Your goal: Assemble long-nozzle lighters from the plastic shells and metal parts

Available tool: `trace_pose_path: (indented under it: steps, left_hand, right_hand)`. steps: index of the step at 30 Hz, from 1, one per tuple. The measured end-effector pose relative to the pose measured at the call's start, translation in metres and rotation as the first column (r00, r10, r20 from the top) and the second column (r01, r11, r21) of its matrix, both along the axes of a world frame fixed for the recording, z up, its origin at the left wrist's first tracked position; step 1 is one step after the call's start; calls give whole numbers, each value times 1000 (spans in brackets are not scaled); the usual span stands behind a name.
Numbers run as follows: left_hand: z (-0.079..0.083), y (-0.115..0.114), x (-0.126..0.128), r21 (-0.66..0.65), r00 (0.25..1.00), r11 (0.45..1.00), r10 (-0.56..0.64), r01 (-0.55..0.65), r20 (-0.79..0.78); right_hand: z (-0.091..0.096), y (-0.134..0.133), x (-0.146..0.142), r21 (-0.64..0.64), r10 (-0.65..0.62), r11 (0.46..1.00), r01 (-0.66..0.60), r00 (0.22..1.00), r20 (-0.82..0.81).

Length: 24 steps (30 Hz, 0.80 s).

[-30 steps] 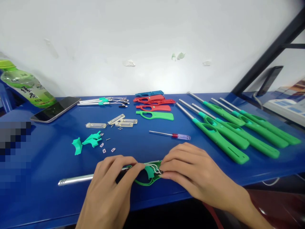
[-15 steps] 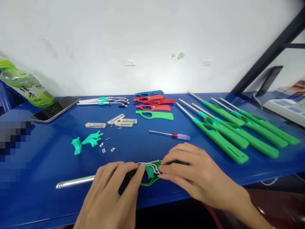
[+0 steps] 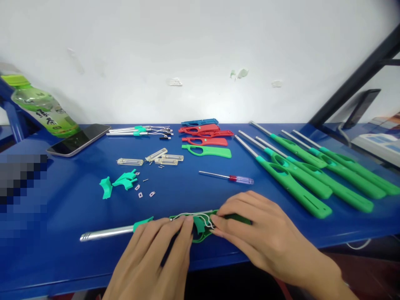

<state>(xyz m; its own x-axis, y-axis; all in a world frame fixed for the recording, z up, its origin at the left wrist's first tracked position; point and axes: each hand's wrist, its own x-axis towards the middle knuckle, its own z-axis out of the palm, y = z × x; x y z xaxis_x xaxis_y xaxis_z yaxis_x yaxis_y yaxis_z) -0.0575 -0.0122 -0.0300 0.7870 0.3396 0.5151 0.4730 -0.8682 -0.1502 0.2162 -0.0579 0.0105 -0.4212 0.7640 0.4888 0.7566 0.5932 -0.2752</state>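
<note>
Fingers (image 3: 186, 231) of the left hand (image 3: 153, 254), seen from the head camera, are bent down and closed on an open green handle (image 3: 240, 217) near the front edge of the blue bench (image 3: 175, 185). The right hand (image 3: 265, 233) is at the handle's other end, its thumb and fingertips drawn together with hardly any gap where two white wires (image 3: 203, 215) run into the shell; whether they pinch the wires or only the shell is hidden. Between the hands, a teal trigger (image 3: 199, 225) sits inside the handle, next to the finger hole. A shiny metal tube (image 3: 108, 233) with a teal collar (image 3: 143, 223) sticks out on the left, in line with the handle. Beyond the hands lies a screwdriver (image 3: 240, 179) with a clear purple grip and a red band, its tip pointing left. Loose teal pieces (image 3: 125, 180) lie at the left, with small metal plates (image 3: 140, 194) just beside them. Farther back are four clear cases (image 3: 130, 161), three of them bunched together, and behind those a bundle of wired tubes (image 3: 126, 133). A green shell (image 3: 215, 152) lies in front of red shells (image 3: 215, 141) and a blue shell (image 3: 200, 122). Six green lighters (image 3: 293, 187) lie slanted on the right. At the back left, a phone (image 3: 78, 139) lies beside a tilted bottle (image 3: 46, 112).
</note>
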Motion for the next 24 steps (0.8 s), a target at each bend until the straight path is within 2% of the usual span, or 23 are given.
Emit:
trace_pose_path:
  steps: [2, 5, 8, 18, 21, 24]
  left_hand:
    - [3, -1, 3, -38, 995, 999, 31, -27, 93]
    - [12, -3, 15, -166, 965, 985, 89, -48, 247]
    - [20, -2, 24, -252, 930, 965, 155, -70, 335]
    - [13, 3, 13, -222, 972, 975, 42, 11, 230]
    - [17, 4, 13, -212, 974, 977, 24, 25, 226]
    - [24, 5, 11, -218, 953, 976, 65, 2, 297]
  right_hand:
    - [1, -1, -2, -3, -9, 1000, 9, 1000, -1]
    - [0, -4, -4, -8, -27, 1000, 27, 1000, -11]
    - [-2, -6, -5, 3, -44, 999, 44, 999, -11]
    - [-6, -3, -1, -50, -43, 998, 40, 997, -62]
    - [-6, -3, 0, -30, -66, 998, 63, 992, -106]
    - [-5, -4, 0, -26, -99, 995, 96, 986, -133]
